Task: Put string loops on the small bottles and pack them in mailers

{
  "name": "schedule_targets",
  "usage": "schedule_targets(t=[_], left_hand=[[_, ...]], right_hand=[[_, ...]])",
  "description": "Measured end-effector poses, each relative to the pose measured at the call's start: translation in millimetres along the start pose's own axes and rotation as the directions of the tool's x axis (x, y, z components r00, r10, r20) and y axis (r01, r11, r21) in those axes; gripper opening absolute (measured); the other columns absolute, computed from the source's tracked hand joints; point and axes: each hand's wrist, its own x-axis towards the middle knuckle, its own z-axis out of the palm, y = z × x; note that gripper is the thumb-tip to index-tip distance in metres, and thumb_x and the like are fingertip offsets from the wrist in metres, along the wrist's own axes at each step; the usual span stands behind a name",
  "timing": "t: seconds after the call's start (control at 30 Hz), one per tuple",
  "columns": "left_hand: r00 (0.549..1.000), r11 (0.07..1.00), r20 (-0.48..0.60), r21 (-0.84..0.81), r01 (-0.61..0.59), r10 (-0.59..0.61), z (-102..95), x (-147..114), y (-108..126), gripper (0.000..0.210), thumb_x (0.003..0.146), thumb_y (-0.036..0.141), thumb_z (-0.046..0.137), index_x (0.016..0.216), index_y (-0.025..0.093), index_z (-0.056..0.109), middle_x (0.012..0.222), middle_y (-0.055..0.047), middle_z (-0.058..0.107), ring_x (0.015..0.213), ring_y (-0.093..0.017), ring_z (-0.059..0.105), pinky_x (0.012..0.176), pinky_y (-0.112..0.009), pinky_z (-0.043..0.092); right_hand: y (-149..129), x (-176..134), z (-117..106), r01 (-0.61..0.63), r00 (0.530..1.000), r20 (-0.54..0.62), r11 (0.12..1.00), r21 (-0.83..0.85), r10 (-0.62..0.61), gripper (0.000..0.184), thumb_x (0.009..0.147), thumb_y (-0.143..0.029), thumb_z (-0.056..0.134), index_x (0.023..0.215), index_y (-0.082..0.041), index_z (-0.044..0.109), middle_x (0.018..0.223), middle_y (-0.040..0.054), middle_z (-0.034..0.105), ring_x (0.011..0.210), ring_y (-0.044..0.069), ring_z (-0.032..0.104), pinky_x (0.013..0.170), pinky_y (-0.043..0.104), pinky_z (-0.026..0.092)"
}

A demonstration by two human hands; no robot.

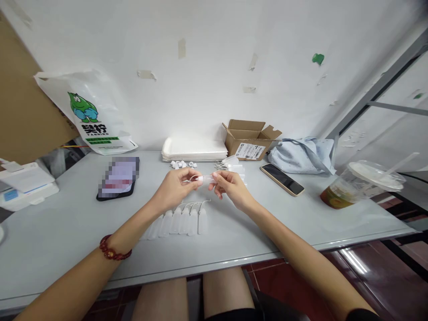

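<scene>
A small translucent plastic bottle [207, 178] is held level between my two hands, above the middle of the table. My left hand [177, 185] pinches its white cap end, where a thin white loop shows between the fingers. The bottle's body is in the closed fingers of my right hand [230, 187]. Below them on the table lies a row of several similar bottles [184, 222] with thin white strings or tubes at their tops. Behind my left hand are several small white caps [182, 165]. More clear bottles [238, 169] lie behind my right hand, partly hidden by it.
Against the wall stand a stack of white padded envelopes [197, 149] and an open cardboard box [250, 140]. Phones lie left [118, 177] and right [282, 179]. A light-blue cloth bag [302, 155], a tilted drink cup [354, 185] and a white printed bag [90, 116] are around the table.
</scene>
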Motion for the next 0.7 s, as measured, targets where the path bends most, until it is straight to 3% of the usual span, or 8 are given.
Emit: schedule_targets(t=[0.17,0.27,0.37,0.57,0.7], left_hand=[[1.0,1.0,-0.006,0.0,-0.024,0.024,0.0,2.0,-3.8,0.024,0.068,0.03,0.071,0.087,0.017,0.066,0.092,-0.005,0.069,0.092,-0.021,0.062,0.084,-0.034,0.05],[0.997,0.998,0.05,-0.005,0.058,-0.058,-1.9,2.9,-2.6,0.028,0.073,0.04,0.066,0.088,0.016,0.067,0.091,-0.006,0.069,0.087,-0.022,0.064,0.078,-0.035,0.052],[0.987,0.993,0.106,0.02,0.117,-0.119,-1.9,2.5,-1.6,0.038,0.08,0.049,0.056,0.075,0.014,0.067,0.079,-0.007,0.068,0.073,-0.02,0.064,0.066,-0.033,0.053],[1.0,0.996,0.022,0.086,-0.004,0.002,1.3,-0.7,0.5,0.028,0.077,0.041,0.062,0.088,0.016,0.067,0.084,-0.003,0.066,0.071,-0.016,0.06,0.069,-0.029,0.051],[0.994,0.999,0.106,0.03,0.03,-0.033,1.4,-0.6,0.4,0.031,0.08,0.044,0.059,0.082,0.015,0.067,0.082,-0.005,0.066,0.075,-0.017,0.06,0.064,-0.029,0.053]], right_hand=[[-0.4,0.1,0.0,0.005,1.0,0.004,1.0,0.017,-0.006,0.039,0.075,-0.053,0.062,0.077,-0.014,0.056,0.068,0.002,0.064,0.042,0.005,0.046,0.042,0.023,0.038],[-0.7,0.0,0.4,0.018,1.0,-0.005,1.0,0.017,-0.018,0.037,0.076,-0.051,0.062,0.079,-0.014,0.057,0.068,0.0018,0.064,0.042,0.006,0.046,0.043,0.023,0.038],[-0.6,-0.6,0.5,0.018,1.0,-0.021,1.0,-0.005,-0.018,0.037,0.076,-0.051,0.061,0.079,-0.014,0.056,0.068,0.0014,0.064,0.041,0.006,0.046,0.042,0.023,0.038],[-4.0,-2.2,-0.8,0.02,0.999,-0.045,0.999,-0.038,-0.022,0.038,0.077,-0.051,0.06,0.08,-0.014,0.057,0.068,0.0018,0.064,0.039,0.005,0.044,0.04,0.023,0.036],[-5.9,-1.7,-1.4,0.032,0.998,-0.046,0.999,-0.04,-0.034,0.039,0.076,-0.052,0.06,0.08,-0.014,0.058,0.069,0.0026,0.065,0.04,0.006,0.044,0.041,0.023,0.037]])
